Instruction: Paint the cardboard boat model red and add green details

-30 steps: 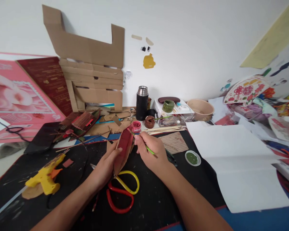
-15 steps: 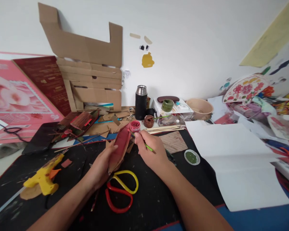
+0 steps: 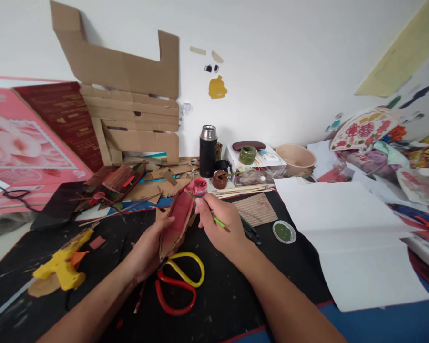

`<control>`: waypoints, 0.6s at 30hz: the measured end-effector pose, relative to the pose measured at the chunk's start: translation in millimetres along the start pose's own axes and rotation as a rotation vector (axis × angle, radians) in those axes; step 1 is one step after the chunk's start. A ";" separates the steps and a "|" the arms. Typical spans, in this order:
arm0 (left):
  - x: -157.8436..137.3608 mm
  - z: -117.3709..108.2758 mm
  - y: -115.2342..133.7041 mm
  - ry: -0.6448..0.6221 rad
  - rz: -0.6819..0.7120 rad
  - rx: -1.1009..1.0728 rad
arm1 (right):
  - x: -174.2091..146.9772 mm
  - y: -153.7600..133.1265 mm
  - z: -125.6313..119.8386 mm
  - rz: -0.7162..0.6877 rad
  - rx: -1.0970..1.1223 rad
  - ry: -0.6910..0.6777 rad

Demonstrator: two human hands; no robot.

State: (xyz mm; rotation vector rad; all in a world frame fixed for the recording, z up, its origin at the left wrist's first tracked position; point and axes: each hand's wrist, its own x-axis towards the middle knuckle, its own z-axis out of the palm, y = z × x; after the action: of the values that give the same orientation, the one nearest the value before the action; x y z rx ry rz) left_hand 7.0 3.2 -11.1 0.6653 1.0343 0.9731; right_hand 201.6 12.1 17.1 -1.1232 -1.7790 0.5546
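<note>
My left hand (image 3: 153, 245) is closed around a small boat-shaped cardboard piece (image 3: 177, 216), its inside painted red and its far end tilted up. In my right hand (image 3: 221, 221) is a green-handled paintbrush (image 3: 219, 221), pinched between thumb and fingers. The brush's tip reaches the far end of the cardboard piece, close to a jar of red paint (image 3: 200, 186); whether it touches is too small to tell. Scissors (image 3: 178, 286) with one yellow and one red handle lie below the cardboard piece, their blades hidden.
A yellow glue gun (image 3: 62, 262) lies at left. Cardboard scraps, a black thermos (image 3: 208, 152) and a brown paint jar (image 3: 220, 179) stand behind. To the right are corrugated cardboard (image 3: 256, 209), a lid with green paint (image 3: 284, 232) and white paper (image 3: 357, 247). A painted model (image 3: 119, 183) sits back left.
The brush tip has shifted slightly along the far end of the cardboard piece, and my right hand has moved a little left. The whole view has drifted slightly.
</note>
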 end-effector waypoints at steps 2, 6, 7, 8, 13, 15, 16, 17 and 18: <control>-1.1 -0.1 0.8 -0.023 0.020 -0.003 | -1.0 -0.8 1.4 -0.009 0.029 -0.054; -3.0 0.4 3.5 -0.073 0.049 -0.018 | -1.8 -2.3 3.3 -0.006 0.065 -0.093; -3.0 0.0 3.8 -0.082 0.047 -0.025 | -1.5 -2.3 3.4 0.002 0.067 -0.082; -2.8 -0.7 4.0 -0.095 0.046 -0.030 | -1.1 -2.1 3.3 0.011 0.067 -0.066; -1.8 -3.2 3.5 -0.156 0.049 -0.056 | 2.6 1.2 0.5 0.033 0.064 0.023; -2.5 -2.3 3.5 -0.157 0.047 -0.060 | 3.4 2.3 0.0 0.046 0.059 0.054; -3.0 -1.6 3.7 -0.155 0.046 -0.056 | 3.3 2.5 0.2 0.057 0.061 0.064; -3.5 -0.8 3.9 -0.153 0.045 -0.052 | 3.1 2.3 0.6 0.070 0.067 0.066; -4.0 -0.1 4.1 -0.153 0.043 -0.049 | 2.6 1.9 1.3 0.081 0.077 0.061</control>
State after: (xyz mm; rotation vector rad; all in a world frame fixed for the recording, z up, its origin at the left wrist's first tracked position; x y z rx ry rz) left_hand 4.7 1.5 -6.2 0.7125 0.8617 0.9667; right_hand 200.9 15.3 16.3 -1.1506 -1.6524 0.6260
